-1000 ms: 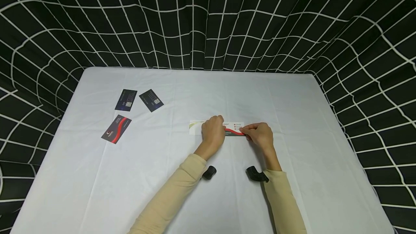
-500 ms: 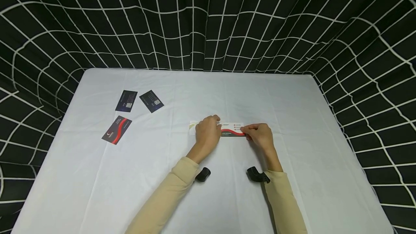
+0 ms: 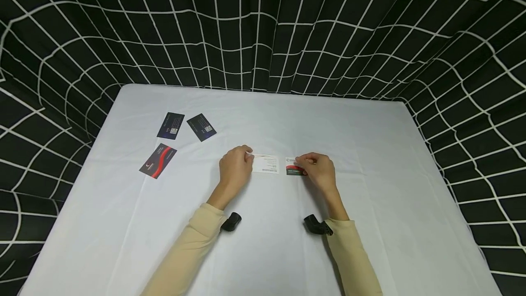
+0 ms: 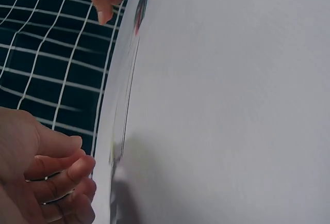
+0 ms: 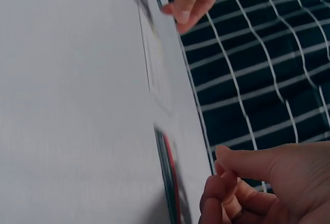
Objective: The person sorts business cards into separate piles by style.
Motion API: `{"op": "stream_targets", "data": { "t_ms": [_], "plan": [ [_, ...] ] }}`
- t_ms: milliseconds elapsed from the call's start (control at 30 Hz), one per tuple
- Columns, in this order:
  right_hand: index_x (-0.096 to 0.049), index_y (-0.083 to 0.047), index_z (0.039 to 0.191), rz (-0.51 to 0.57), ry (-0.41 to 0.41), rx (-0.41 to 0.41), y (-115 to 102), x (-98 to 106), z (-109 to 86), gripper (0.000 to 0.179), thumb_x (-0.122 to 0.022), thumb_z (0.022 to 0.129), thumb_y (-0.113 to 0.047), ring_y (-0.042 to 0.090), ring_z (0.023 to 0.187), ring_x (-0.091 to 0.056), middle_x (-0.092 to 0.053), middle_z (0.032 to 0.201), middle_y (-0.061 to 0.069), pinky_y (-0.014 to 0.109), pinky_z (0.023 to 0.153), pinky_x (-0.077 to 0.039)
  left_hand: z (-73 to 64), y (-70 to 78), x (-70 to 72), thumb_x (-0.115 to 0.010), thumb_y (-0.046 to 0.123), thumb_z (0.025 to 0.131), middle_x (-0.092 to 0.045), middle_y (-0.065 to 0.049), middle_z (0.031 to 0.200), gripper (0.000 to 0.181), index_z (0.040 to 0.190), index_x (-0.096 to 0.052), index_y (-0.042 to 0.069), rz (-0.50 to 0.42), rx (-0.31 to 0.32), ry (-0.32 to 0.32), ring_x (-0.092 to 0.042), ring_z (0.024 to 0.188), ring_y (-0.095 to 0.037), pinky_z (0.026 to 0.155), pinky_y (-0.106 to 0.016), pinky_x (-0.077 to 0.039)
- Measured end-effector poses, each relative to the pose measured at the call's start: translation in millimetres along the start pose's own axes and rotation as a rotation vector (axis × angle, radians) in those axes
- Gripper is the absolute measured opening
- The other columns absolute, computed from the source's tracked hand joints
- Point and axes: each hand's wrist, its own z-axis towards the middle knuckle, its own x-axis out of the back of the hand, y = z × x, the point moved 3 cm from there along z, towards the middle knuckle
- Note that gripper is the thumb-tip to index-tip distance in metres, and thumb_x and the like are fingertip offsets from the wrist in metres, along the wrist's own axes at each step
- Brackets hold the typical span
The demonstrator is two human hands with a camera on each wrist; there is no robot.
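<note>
The white card (image 3: pixel 266 164) and the red card (image 3: pixel 292 168) lie flat on the worktop (image 3: pixel 263 241), end to end with a narrow gap, long axes left to right. The left hand (image 3: pixel 235 168) is nearer the white card, at its left end; the right hand (image 3: pixel 320 170) covers the red card's right end. The left wrist view shows loosely bent left fingers with nothing visible between them; whether the right ones pinch the red card cannot be told. Only the head view shows two dark cards (image 3: pixel 202 127) and a grey card (image 3: pixel 158 161), far left.
</note>
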Motion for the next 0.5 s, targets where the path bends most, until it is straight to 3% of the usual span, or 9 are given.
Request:
{"op": "stream_targets", "data": {
  "t_ms": [267,500],
  "plan": [
    [-0.074,-0.003,0.093,-0.027,-0.095,0.152,-45,-43,-2.8,0.021,-0.071,0.090,-0.024,0.014,0.052,-0.057,-0.067,0.070,0.007,0.024,0.048,-0.040,-5.6,-27.0,26.8,-0.071,0.005,0.087,-0.066,-0.009,0.082,0.020,0.105,-0.071,-0.001,0.023,0.036,0.067,-0.059,0.076,-0.027,0.066,-0.039,-0.049],
    [-0.073,-0.006,0.094,-0.051,-0.166,0.230,-84,-90,-6.4,0.019,-0.074,0.088,-0.024,0.018,0.055,-0.065,-0.068,0.073,0.004,0.023,0.045,-0.040,-8.7,-51.8,54.6,-0.073,0.007,0.085,-0.063,-0.025,0.115,0.043,0.124,-0.060,-0.007,0.033,0.099,0.122,-0.054,0.105,-0.040,0.091,-0.048,-0.041]
  ]
}}
